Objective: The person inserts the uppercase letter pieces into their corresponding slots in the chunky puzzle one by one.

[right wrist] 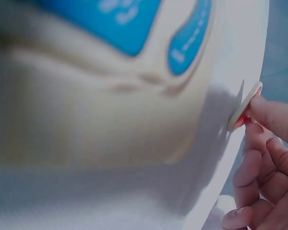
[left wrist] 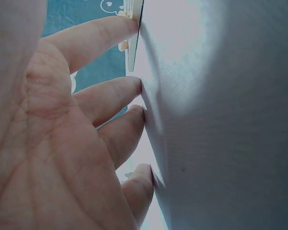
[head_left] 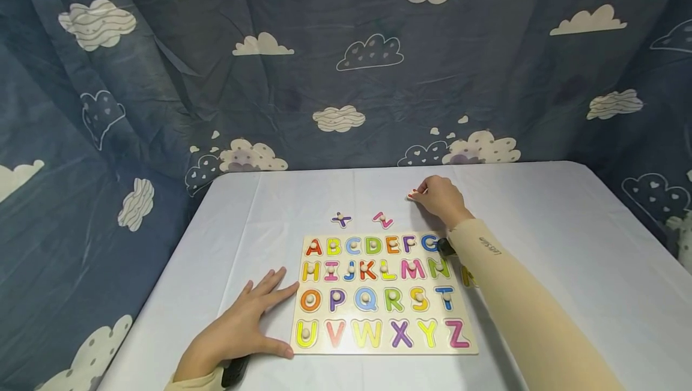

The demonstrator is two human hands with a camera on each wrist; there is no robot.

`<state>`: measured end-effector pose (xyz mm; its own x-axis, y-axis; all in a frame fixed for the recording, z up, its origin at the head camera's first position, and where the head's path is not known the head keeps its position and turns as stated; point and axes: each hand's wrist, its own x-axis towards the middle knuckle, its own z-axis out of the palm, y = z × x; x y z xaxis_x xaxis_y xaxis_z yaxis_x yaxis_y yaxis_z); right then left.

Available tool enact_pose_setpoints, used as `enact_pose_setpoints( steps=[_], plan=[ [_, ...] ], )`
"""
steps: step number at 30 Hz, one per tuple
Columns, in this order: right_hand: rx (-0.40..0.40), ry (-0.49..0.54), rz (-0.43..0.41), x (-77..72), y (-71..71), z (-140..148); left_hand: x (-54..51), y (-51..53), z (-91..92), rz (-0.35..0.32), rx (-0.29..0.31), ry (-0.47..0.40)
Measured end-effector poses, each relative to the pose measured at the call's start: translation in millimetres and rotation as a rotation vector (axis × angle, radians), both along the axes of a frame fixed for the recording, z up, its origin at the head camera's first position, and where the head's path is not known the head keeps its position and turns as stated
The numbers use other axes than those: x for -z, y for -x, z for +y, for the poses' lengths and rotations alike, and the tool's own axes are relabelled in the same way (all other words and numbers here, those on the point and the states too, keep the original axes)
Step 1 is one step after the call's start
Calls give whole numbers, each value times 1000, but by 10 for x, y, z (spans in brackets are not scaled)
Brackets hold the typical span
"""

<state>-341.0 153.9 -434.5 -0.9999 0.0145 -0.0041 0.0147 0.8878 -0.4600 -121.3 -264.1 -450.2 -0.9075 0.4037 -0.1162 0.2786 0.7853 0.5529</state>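
A pale wooden alphabet puzzle board (head_left: 464, 313) lies on the table. Its A to U spots hold knobbed letters; V to Z show colored outlines without knobs. My left hand (head_left: 240, 322) is spread at the board's left side, thumb by the lower corner and index finger touching the edge. Beyond the board, my right hand (head_left: 440, 199) pinches a small red-faced letter piece (right wrist: 245, 108) between thumb and fingers. The piece is tilted in the right wrist view, so its letter is unclear. A purple X piece (head_left: 340, 219) and a pink Z piece (head_left: 382, 220) lie behind the board.
A yellow letter piece (head_left: 468, 277) lies right of the board, partly hidden by the right sleeve (head_left: 519, 295). White cloth (head_left: 259, 223) covers the table. A dark cloud-patterned curtain (head_left: 303, 96) hangs behind it. A blurred cream surface with blue patches fills much of the right wrist view.
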Motion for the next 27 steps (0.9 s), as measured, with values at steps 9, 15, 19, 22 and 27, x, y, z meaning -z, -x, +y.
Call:
enact_pose_setpoints(
  steps=[9, 15, 19, 22, 27],
  plan=[
    [15, 21, -49, 44, 41, 69, 21, -5, -8, 8, 19, -15],
    [-55, 106, -74, 67, 94, 146, 30, -4, -5, -5, -1, -8],
    [-76, 120, -78, 85, 119, 170, 35, 0, -6, -7, -4, -8],
    [-80, 129, -83, 87, 118, 172, 40, -3, -5, -10, -6, -5],
    [-74, 134, -84, 75, 111, 163, 39, 4, -2, -8, -9, -2]
  ],
)
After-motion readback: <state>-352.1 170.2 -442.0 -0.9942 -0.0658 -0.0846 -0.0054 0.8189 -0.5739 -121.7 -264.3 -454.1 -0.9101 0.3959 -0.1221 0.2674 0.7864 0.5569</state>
